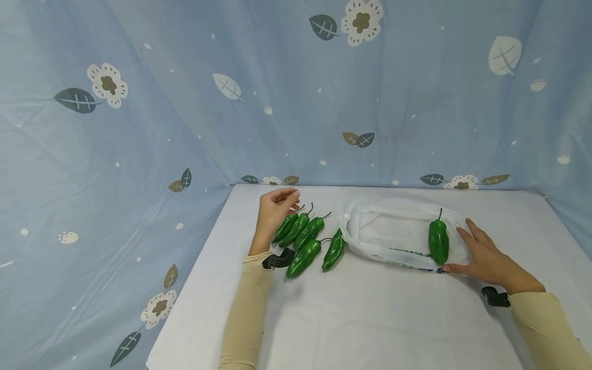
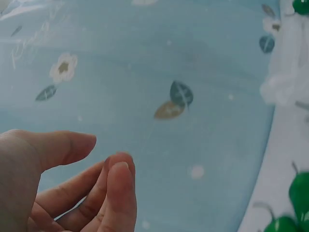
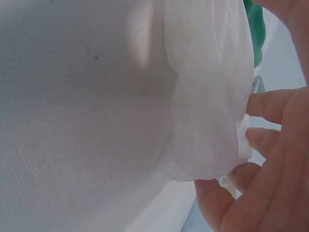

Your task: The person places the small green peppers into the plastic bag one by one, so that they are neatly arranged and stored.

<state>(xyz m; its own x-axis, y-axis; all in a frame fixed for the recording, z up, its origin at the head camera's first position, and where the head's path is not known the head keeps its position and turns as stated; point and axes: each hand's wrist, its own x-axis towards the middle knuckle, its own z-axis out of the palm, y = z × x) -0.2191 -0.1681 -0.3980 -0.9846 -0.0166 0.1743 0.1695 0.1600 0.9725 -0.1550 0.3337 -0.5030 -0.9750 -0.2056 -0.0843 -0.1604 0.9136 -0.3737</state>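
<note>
My left hand [image 1: 276, 208] hovers at the far end of a group of green peppers [image 1: 309, 234]. Its thumb and fingers are apart in the left wrist view, with nothing between them. Several peppers lie there side by side, stems pointing away; the rightmost touches a translucent white plastic bag [image 1: 374, 252]. This bag is spread in an oblong with a raised rim and blue-green print along its front. At the bag's right end lies a single green pepper [image 1: 438, 241], stem pointing away. My right hand [image 1: 487, 259] rests against that end, fingers spread along the plastic [image 3: 207, 111].
A white cloth [image 1: 393, 318] covers the table. Blue fabric [image 1: 296, 103] printed with leaves and flowers hangs along the back and left sides. Black wrist-camera mounts [image 1: 279, 258] sit on both forearms over beige sleeves.
</note>
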